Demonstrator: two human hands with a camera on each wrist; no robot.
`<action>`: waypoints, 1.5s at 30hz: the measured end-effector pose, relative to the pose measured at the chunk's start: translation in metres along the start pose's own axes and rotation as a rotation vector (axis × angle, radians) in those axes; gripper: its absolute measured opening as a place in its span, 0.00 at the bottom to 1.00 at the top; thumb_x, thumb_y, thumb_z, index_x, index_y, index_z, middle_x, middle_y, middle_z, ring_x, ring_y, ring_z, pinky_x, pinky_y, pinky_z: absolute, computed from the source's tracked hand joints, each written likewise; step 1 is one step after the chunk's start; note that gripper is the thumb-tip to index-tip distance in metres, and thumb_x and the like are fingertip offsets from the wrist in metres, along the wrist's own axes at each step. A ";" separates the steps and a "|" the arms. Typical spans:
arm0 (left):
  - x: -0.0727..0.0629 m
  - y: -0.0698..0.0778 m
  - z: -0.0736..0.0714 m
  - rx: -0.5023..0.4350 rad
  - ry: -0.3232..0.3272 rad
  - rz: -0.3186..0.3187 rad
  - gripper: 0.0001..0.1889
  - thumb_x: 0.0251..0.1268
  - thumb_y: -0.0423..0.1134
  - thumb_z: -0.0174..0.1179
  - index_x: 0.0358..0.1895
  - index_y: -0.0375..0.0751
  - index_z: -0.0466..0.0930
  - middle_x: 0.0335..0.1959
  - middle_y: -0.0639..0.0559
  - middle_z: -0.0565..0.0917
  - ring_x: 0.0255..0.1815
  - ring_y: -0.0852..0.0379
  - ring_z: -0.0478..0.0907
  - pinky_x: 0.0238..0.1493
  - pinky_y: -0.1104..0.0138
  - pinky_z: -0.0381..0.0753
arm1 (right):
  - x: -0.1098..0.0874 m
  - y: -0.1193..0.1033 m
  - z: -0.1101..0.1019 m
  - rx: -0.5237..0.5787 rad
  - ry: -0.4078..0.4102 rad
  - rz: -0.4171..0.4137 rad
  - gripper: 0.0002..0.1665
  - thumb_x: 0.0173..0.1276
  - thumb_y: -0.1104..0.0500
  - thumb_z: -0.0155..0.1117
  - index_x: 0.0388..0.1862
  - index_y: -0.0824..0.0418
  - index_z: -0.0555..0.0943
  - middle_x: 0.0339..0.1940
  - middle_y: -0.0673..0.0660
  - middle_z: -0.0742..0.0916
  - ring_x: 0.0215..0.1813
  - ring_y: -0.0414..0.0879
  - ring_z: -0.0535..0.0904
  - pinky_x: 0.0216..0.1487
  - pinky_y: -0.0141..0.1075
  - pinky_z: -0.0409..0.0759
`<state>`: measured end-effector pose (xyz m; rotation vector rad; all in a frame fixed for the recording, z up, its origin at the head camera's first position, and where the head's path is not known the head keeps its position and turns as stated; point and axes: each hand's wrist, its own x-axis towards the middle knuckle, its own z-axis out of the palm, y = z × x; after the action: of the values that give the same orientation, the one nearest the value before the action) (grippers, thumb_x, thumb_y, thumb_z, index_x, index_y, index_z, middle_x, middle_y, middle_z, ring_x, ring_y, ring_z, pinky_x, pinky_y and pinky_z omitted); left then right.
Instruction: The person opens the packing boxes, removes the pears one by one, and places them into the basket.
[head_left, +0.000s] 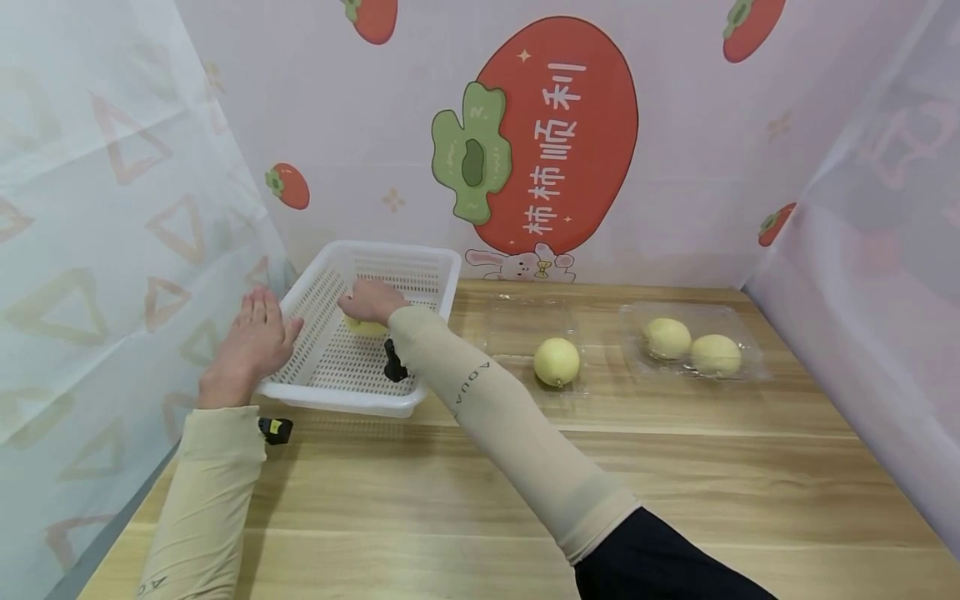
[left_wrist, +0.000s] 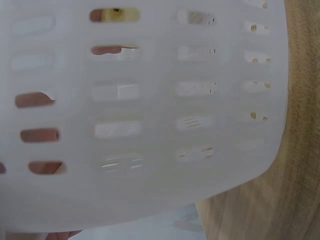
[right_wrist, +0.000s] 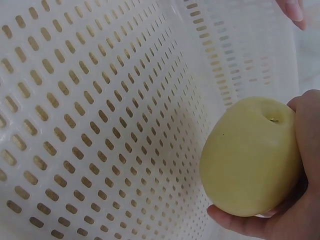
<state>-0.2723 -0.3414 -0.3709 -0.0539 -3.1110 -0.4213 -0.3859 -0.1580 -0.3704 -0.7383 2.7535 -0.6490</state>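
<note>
In the head view a white perforated plastic basket [head_left: 367,402] stands at the back left of the wooden table. My right hand [head_left: 371,300] is inside it, gripping a pale yellow pear [right_wrist: 247,155] just above the slotted floor. The right wrist view shows thumb and fingers around that pear, its dimpled end facing the camera. My left hand [head_left: 251,342] is beside the basket's left wall, fingers straight and thumb by the rim; whether it touches the rim I cannot tell. Close up, the basket wall [left_wrist: 155,190] fills the left wrist view, hiding most of what lies behind.
Right of the basket, one pale pear [head_left: 557,362] sits in an opened clear plastic box [head_left: 525,321]. Farther right, another clear box [head_left: 738,321] holds two pears [head_left: 667,339]. Printed cloth walls border the table [head_left: 420,517] at the back and both sides.
</note>
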 end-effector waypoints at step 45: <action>0.000 0.002 0.000 0.007 -0.007 -0.003 0.43 0.79 0.56 0.26 0.71 0.19 0.19 0.73 0.24 0.21 0.76 0.28 0.20 0.76 0.38 0.32 | -0.034 -0.007 -0.096 -0.149 0.276 -0.174 0.14 0.75 0.53 0.45 0.27 0.52 0.67 0.24 0.48 0.72 0.29 0.40 0.68 0.29 0.30 0.65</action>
<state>-0.2724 -0.3390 -0.3702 -0.0509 -3.1192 -0.4115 -0.3843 -0.1115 -0.2798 -0.9987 3.0392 -0.6259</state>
